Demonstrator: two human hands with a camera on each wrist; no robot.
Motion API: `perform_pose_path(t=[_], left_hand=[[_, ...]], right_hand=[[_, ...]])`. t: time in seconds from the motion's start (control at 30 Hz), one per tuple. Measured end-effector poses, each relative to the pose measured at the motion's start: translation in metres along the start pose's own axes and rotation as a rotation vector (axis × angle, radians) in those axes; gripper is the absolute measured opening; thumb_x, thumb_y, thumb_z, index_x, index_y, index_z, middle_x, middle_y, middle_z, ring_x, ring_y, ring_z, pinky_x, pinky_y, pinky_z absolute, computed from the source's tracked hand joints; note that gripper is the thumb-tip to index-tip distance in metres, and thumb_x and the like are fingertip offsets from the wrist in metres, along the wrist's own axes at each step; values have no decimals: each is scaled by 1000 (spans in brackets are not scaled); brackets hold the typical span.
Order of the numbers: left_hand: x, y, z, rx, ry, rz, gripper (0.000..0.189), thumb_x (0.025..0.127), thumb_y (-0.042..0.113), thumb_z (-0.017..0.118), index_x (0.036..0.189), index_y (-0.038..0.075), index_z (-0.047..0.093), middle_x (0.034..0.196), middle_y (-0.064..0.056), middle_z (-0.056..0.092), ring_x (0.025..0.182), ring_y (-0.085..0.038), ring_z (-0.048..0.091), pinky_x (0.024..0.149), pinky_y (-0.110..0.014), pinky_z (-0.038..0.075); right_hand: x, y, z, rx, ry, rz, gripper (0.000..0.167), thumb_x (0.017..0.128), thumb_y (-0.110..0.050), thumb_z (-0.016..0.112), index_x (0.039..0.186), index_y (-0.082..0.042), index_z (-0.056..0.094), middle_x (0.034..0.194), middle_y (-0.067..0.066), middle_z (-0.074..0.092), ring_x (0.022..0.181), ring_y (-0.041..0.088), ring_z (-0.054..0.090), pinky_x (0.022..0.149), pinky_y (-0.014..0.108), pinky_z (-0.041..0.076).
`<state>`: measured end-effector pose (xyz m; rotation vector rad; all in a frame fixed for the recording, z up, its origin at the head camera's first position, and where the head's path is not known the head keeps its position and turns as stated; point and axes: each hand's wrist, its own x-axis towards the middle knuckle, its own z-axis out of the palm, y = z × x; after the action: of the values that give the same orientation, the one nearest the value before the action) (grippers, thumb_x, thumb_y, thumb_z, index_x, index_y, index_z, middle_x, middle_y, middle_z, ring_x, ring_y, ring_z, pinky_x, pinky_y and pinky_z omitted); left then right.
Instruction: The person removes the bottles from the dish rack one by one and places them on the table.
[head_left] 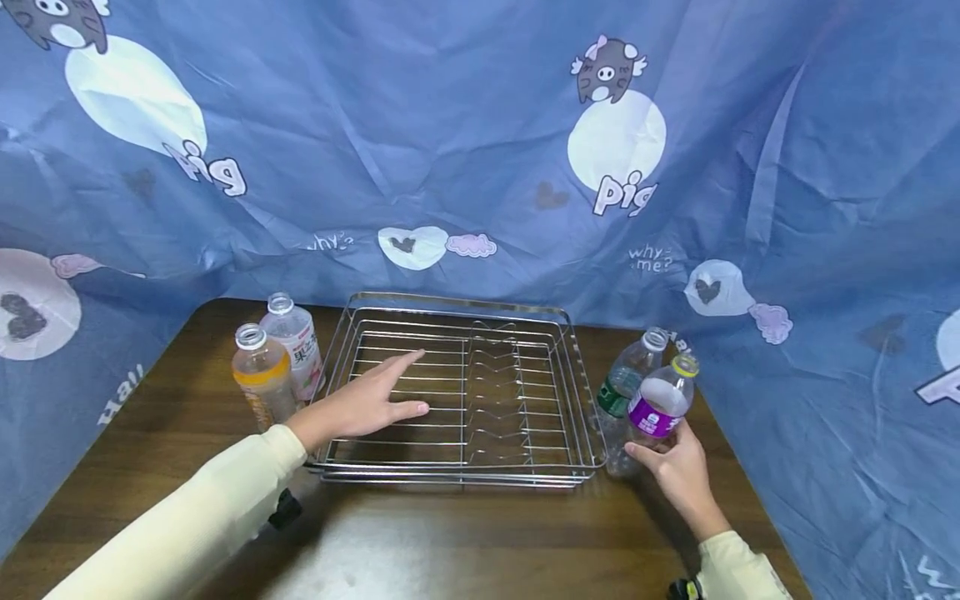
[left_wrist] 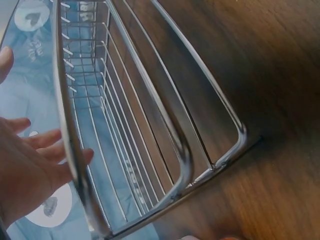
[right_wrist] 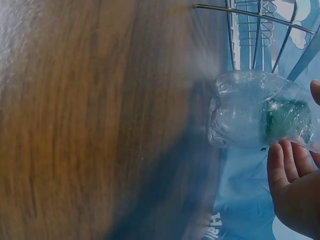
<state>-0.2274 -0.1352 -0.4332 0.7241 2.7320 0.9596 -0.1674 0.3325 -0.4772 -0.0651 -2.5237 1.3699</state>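
Observation:
My left hand point(head_left: 360, 404) hovers over the left part of a wire rack point(head_left: 462, 481), its fingers and thumb spread and nothing between them. In the left wrist view the same hand point(left_wrist: 32, 170) lies partly behind the rack's rim. My right hand point(head_left: 678, 475) is at the lower part of a clear plastic bottle point(head_left: 660, 404) with a purple label and a yellow neck ring; thumb and fingers lie on either side of it. Close behind stands a clear bottle point(head_left: 630, 375) with a green label. In the right wrist view, fingertips point(right_wrist: 285, 155) meet the clear bottle's side.
Left of the rack stand two uncapped bottles, one with an orange band point(head_left: 262, 375) and one with a white and pink label point(head_left: 300, 346). All stand on a dark wooden table point(head_left: 420, 542). A blue printed cloth point(head_left: 465, 150) hangs behind.

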Motion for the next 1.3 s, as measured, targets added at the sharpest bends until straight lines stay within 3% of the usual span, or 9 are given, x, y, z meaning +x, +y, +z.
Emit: perform_pose_path(t=[0.17,0.33,0.77,0.93,1.07,1.3], left_hand=[[-4,-5,-4,-34,40,-13,100,87,57,72,162,15,20,161,-23,27,143,-46,31,114,-65,28],[-6,-8,-6,-31,66,15,110,81,57,79,161,9,20,159,-26,30,142,-47,33,115,-63,27],[-12,-12,-2,-57,90,24,109,80,48,83,161,10,21,158,-23,33,142,-44,34,115,-62,28],[-11,-11,-1,-48,101,29,109,80,47,84,161,10,21,158,-23,34,142,-44,36,115,-62,28],[-10,-9,-2,-49,99,42,109,79,47,84,161,10,21,157,-23,35,142,-44,36,116,-61,28],[-6,-7,-5,-59,96,59,109,79,46,84,160,9,22,156,-21,37,141,-44,37,115,-62,29]], right_hand=[[2,1,7,14,-4,-1,56,79,1,82,125,7,51,109,27,66,79,1,63,68,14,54],[3,6,11,4,14,15,54,79,1,81,125,6,51,109,26,66,80,2,62,69,13,53],[-4,18,13,40,1,13,47,82,1,78,120,5,51,97,22,67,78,4,63,70,16,54],[-5,19,12,61,-27,11,62,81,2,78,132,8,42,111,27,64,82,1,62,73,16,54],[-5,19,11,102,-49,19,78,81,5,78,143,7,31,130,29,55,97,-3,57,81,15,52],[-5,12,5,82,-58,-3,80,81,0,80,145,5,32,139,24,50,111,-4,48,95,24,50]])
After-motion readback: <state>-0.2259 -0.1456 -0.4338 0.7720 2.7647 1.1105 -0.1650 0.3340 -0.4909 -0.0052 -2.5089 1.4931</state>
